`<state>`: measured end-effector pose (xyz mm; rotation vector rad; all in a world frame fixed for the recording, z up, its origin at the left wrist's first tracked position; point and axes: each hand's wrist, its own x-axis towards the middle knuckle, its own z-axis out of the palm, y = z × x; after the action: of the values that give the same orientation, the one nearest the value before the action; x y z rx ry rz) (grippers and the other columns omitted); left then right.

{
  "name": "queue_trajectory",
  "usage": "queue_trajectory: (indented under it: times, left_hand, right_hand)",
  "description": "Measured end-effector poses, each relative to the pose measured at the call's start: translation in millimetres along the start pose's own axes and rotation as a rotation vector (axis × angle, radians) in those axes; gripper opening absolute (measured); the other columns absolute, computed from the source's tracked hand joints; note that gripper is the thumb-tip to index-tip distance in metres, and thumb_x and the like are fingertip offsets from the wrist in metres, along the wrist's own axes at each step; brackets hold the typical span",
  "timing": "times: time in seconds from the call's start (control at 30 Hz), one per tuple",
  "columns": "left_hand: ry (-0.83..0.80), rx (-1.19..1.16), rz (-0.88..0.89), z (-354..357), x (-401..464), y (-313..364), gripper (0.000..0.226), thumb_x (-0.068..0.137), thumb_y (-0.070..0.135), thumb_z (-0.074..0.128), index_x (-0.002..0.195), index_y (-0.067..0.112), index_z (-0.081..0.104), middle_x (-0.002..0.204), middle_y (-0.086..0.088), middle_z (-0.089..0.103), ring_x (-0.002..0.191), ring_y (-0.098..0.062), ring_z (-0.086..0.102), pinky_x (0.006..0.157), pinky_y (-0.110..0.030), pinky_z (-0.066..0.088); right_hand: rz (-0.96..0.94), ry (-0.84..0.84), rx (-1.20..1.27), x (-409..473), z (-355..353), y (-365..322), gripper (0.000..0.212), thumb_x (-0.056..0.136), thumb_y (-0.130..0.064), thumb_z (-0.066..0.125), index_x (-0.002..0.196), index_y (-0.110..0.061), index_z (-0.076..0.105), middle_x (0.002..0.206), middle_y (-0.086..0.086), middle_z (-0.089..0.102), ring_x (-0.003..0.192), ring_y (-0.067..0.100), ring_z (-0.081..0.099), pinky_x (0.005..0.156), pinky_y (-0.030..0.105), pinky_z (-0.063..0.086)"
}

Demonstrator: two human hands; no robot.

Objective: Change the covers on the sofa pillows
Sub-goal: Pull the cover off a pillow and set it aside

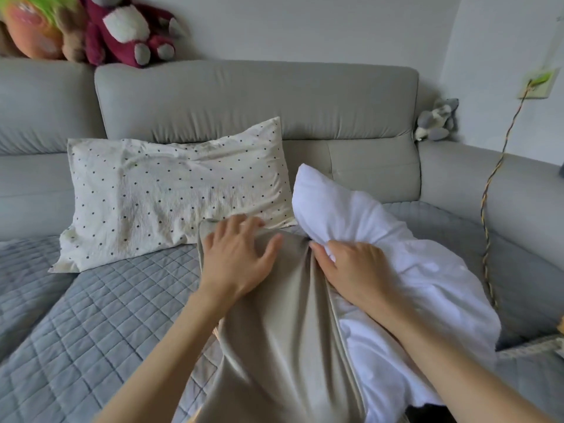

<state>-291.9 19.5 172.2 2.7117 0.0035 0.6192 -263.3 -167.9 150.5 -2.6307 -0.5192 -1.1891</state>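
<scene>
A beige pillow cover [274, 325] lies in front of me on the sofa seat, partly over a bare white pillow [381, 239] that sticks out to its right. My left hand [241, 254] rests flat on the cover's far end, fingers spread. My right hand [357, 270] grips a fold of the white pillow where it meets the cover's edge. A second pillow in a cream cover with dark dots [171, 190] leans against the sofa back to the left.
The grey sofa [259, 99] carries a blue quilted mat [91, 315] on its seat. Plush toys [122, 29] sit on the backrest at the top left, a small grey one [436, 122] at the right corner. A braided cable [488, 215] hangs over the right armrest.
</scene>
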Motion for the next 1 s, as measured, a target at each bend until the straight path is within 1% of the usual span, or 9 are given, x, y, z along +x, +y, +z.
queue_trajectory:
  times: [0.07, 0.13, 0.2, 0.27, 0.37, 0.43, 0.6, 0.73, 1.0]
  left_hand:
    - [-0.172, 0.143, 0.086, 5, 20, 18, 0.074, 0.073, 0.074, 0.015, 0.125, 0.033, 0.047, 0.136, 0.003, 0.046, 0.131, -0.020, 0.034, 0.110, -0.042, 0.018]
    - [-0.193, 0.237, 0.155, 10, 31, 31, 0.051, 0.086, 0.064, 0.026, 0.108, 0.029, 0.056, 0.123, -0.001, 0.057, 0.121, -0.022, 0.045, 0.103, -0.039, 0.026]
    - [-0.062, 0.288, 0.270, 12, 33, 38, 0.035, 0.093, 0.046, 0.035, 0.089, 0.024, 0.062, 0.104, -0.002, 0.064, 0.107, -0.024, 0.053, 0.091, -0.037, 0.033]
    - [0.087, 0.314, 0.423, 14, 29, 45, 0.035, 0.090, 0.033, 0.042, 0.071, 0.018, 0.067, 0.077, -0.002, 0.065, 0.082, -0.026, 0.060, 0.073, -0.035, 0.043]
    - [0.232, 0.309, 0.518, 12, 24, 40, 0.037, 0.082, 0.030, 0.039, 0.055, 0.020, 0.062, 0.058, 0.003, 0.059, 0.061, -0.023, 0.058, 0.055, -0.031, 0.045]
    - [0.257, 0.269, 0.521, 3, 20, 30, 0.038, 0.083, 0.030, 0.037, 0.056, 0.020, 0.062, 0.059, 0.005, 0.059, 0.062, -0.022, 0.059, 0.055, -0.031, 0.046]
    - [0.328, 0.165, 0.513, -23, 17, 19, 0.037, 0.087, 0.029, 0.036, 0.068, 0.020, 0.067, 0.066, 0.005, 0.062, 0.069, -0.023, 0.059, 0.058, -0.034, 0.048]
    - [0.419, 0.173, 0.552, -48, 32, 31, 0.039, 0.090, 0.030, 0.036, 0.073, 0.016, 0.069, 0.070, 0.001, 0.063, 0.073, -0.026, 0.057, 0.061, -0.034, 0.046]
    - [0.475, 0.106, 0.555, -67, 19, 30, 0.037, 0.093, 0.028, 0.037, 0.076, 0.012, 0.066, 0.071, 0.000, 0.059, 0.070, -0.026, 0.052, 0.060, -0.038, 0.047]
  right_hand:
    - [0.010, 0.096, 0.077, -7, -4, 7, 0.049, 0.086, -0.040, 0.047, 0.046, -0.017, 0.032, 0.036, 0.006, 0.045, 0.035, 0.032, 0.048, 0.040, 0.022, 0.021]
    - [0.052, 0.187, 0.099, -8, -3, 22, 0.049, 0.090, -0.038, 0.044, 0.047, -0.020, 0.029, 0.036, 0.009, 0.045, 0.033, 0.034, 0.047, 0.036, 0.023, 0.027]
    - [0.123, 0.204, 0.060, 1, 0, 40, 0.055, 0.096, -0.039, 0.036, 0.044, -0.019, 0.030, 0.034, 0.013, 0.043, 0.030, 0.033, 0.045, 0.034, 0.023, 0.029]
    - [0.191, 0.194, -0.019, 14, 9, 57, 0.059, 0.093, -0.036, 0.039, 0.040, -0.011, 0.044, 0.033, 0.015, 0.044, 0.028, 0.033, 0.045, 0.034, 0.021, 0.027]
    - [0.250, 0.166, -0.034, 40, 14, 68, 0.055, 0.087, -0.036, 0.040, 0.041, -0.006, 0.048, 0.036, 0.017, 0.047, 0.030, 0.033, 0.046, 0.042, 0.021, 0.021]
    - [0.266, 0.138, -0.022, 53, 13, 72, 0.058, 0.089, -0.038, 0.038, 0.045, -0.003, 0.051, 0.042, 0.021, 0.052, 0.036, 0.036, 0.051, 0.046, 0.024, 0.022]
    - [0.265, 0.114, -0.055, 92, -7, 82, 0.051, 0.100, -0.034, 0.038, 0.082, 0.005, 0.066, 0.083, 0.030, 0.065, 0.079, 0.044, 0.061, 0.063, 0.039, 0.039]
    - [0.280, 0.139, -0.117, 132, -27, 96, 0.053, 0.101, -0.035, 0.032, 0.096, 0.004, 0.068, 0.094, 0.032, 0.064, 0.090, 0.046, 0.060, 0.075, 0.042, 0.044]
    - [0.392, 0.114, -0.160, 177, -50, 121, 0.053, 0.102, -0.031, 0.028, 0.104, 0.009, 0.062, 0.107, 0.036, 0.058, 0.103, 0.048, 0.055, 0.086, 0.047, 0.042]
